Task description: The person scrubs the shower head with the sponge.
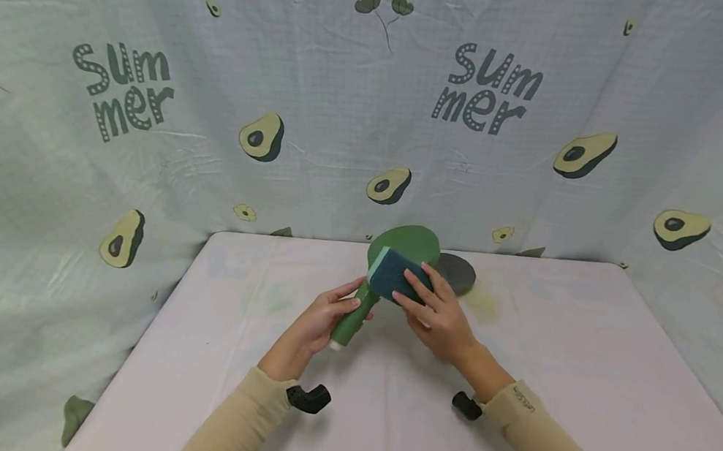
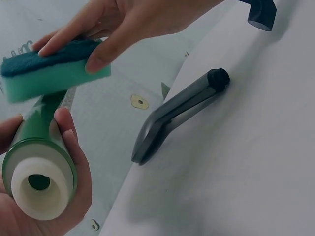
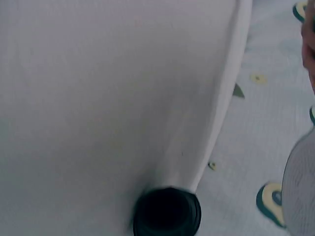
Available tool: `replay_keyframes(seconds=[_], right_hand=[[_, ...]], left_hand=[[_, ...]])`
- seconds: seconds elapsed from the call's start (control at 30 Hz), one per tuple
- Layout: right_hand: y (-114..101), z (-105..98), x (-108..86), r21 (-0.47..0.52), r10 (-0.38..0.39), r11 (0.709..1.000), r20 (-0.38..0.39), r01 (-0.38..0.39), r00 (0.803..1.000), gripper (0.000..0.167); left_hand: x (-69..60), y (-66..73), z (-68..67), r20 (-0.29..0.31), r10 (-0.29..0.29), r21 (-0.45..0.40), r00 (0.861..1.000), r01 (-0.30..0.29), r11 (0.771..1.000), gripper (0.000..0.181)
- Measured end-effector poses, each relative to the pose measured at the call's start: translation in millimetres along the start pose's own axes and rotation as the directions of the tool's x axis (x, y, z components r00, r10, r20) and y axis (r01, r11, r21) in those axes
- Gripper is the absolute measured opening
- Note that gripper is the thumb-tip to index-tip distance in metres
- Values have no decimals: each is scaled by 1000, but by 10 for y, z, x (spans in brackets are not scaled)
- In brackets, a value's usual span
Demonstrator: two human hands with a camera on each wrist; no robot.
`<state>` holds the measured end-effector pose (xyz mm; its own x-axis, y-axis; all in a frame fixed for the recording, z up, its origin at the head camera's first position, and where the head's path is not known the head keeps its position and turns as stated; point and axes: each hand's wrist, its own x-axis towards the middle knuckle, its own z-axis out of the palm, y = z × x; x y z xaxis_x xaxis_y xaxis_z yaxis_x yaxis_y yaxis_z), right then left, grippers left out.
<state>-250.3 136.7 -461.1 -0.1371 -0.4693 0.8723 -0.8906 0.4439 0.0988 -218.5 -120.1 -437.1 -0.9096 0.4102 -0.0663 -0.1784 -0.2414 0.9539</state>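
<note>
A green tool (image 1: 407, 245) with a flat round head is held up over the table, tilted. My left hand (image 1: 324, 318) grips its green handle (image 1: 351, 321). In the left wrist view the handle's pale, hollow end (image 2: 42, 189) faces the camera, with the left fingers (image 2: 74, 152) around it. My right hand (image 1: 442, 322) pinches a sponge (image 1: 392, 276), dark blue on one side and light green on the other, across the join of head and handle. The left wrist view shows the sponge (image 2: 59, 69) between right thumb and fingers. Whether it touches the tool, I cannot tell.
Behind the hands, a dark grey round thing (image 1: 457, 274) lies near the back edge of the white table (image 1: 264, 267). Black wrist pieces (image 1: 309, 398) stick out inward from both sleeves. A patterned cloth (image 1: 321, 104) hangs behind and beside the table.
</note>
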Motion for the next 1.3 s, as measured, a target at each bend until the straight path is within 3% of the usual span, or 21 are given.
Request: replay_keyframes(seconds=[0.1,0.2,0.3,0.37,0.43,0.57,0.63,0.73,0.83,0.93,1.0,1.07,1.13,1.3], right_hand=[[115,-76,-15,29,118,993,-79,-116,990,27],[227,-138,-42,71,253,967,-172,-244,952,34],[279,-168,-57,91,324,946,-213,-312,922,48],[272,-163,-51,76,309,951,-198,-299,930,45],[234,-132,-29,49,244,970,-166,-239,956,34],[123,-86,20,5,108,994,-35,-108,994,30],[101,-83,25,5,89,996,19,-89,996,34],[147,-103,3,35,159,986,57,-161,986,29],[228,-131,-6,59,329,942,46,-331,943,36],[280,-158,27,63,505,859,53,-508,861,46],[295,-155,69,51,564,821,84,-569,822,47],[282,-134,131,27,562,821,132,-570,816,47],[244,-91,200,14,512,853,175,-522,841,47],[59,36,368,5,265,962,197,-272,944,50]], left_hand=[[-7,16,-3,-12,11,5,1000,-11,1000,59],[-10,28,-1,-3,24,20,1000,-24,1000,60],[-17,35,9,3,28,51,1000,-28,998,60],[-14,42,17,-6,31,80,1000,-30,996,59],[-4,58,27,-22,39,117,999,-36,993,58],[20,74,39,-37,39,188,999,-31,982,57],[17,79,46,-35,33,222,999,-24,975,57],[0,84,58,-31,35,274,999,-25,961,56],[-12,89,80,-20,49,331,999,-40,943,56],[-13,93,106,-7,62,387,998,-55,921,56],[-8,101,121,-11,79,434,997,-67,898,56],[-4,111,136,-40,99,497,994,-67,865,55],[-1,117,151,-66,130,582,989,-68,811,55],[-20,116,191,-83,208,766,975,-71,639,54]])
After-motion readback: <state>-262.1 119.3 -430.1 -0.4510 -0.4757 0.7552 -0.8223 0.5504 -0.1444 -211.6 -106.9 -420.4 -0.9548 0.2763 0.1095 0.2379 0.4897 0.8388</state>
